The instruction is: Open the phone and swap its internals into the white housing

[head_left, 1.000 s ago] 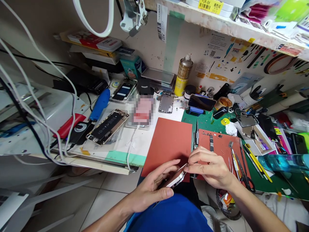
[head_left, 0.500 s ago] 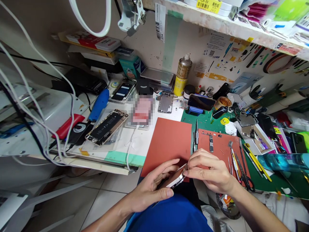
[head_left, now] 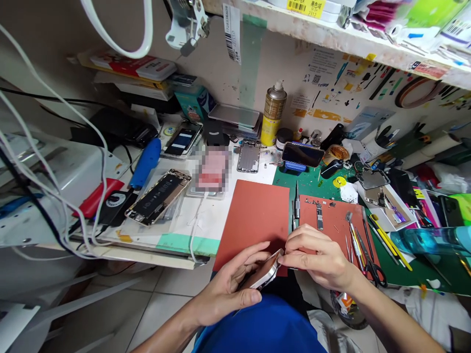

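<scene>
A phone frame (head_left: 267,272) with a silvery edge is tilted up over the near edge of the red-brown mat (head_left: 257,211). Around its long sides my left hand (head_left: 239,282) is closed, thumb on the near side and fingers on the far one. The fingertips of my right hand (head_left: 318,257) pinch at the frame's upper right corner; anything small between them is hidden. Just past the right hand, a slim circuit board (head_left: 320,216) lies on a second red-brown mat (head_left: 334,228), with tiny parts above it. A grey screwdriver (head_left: 297,201) lies between the mats.
An opened phone (head_left: 159,197), a blue-handled tool (head_left: 146,164) and white cables (head_left: 106,171) occupy the left side. At the back stands a spray can (head_left: 273,115) near a propped phone (head_left: 302,155). Scissors (head_left: 373,269), tweezers and a blue bottle (head_left: 423,241) lie on the right. A shelf (head_left: 331,41) overhangs.
The whole scene has shifted slightly left as the view turned. My left hand keeps its hold on the phone frame, and my right fingertips remain at its corner with barely any movement.
</scene>
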A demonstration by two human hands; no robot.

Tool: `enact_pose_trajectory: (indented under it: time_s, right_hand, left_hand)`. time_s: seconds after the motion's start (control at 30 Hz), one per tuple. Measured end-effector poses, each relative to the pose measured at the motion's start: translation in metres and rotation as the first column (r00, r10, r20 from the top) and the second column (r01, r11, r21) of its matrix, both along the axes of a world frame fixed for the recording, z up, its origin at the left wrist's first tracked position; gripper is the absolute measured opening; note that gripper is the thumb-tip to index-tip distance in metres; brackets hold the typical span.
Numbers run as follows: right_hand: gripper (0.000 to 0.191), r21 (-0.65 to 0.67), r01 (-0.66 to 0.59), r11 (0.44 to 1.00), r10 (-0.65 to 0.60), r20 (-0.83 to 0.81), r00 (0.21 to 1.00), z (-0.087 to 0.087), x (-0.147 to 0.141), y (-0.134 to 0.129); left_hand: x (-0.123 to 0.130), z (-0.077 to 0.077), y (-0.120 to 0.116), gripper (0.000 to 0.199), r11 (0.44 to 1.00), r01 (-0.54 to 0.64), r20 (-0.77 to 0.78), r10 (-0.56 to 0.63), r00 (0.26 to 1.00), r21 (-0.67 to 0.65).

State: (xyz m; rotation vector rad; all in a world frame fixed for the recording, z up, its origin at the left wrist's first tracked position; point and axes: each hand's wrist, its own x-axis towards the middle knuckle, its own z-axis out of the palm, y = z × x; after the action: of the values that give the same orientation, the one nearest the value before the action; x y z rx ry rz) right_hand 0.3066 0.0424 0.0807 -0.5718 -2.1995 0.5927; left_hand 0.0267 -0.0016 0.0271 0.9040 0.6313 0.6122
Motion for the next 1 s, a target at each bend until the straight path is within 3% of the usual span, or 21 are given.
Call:
enact_pose_trajectory:
  time_s: [0.6, 1.0]
  right_hand:
    - [0.033, 0.011, 0.028, 1.0, -0.028, 0.029, 0.999, -0.0032, 0.004, 0.0007]
    - [0.031, -0.018, 0.0, 1.0, -0.002, -0.092, 0.996, -0.0023, -0.0051, -0.0048]
  left_hand:
    - [-0.0029, -0.0014, -0.0011, 0.084, 1.0, -0.012, 0.061, 0.012, 0.998, 0.002]
    - [-0.0016, -0.0008, -0.0006, 0.084, 1.0, 0.017, 0.082, -0.016, 0.997, -0.003]
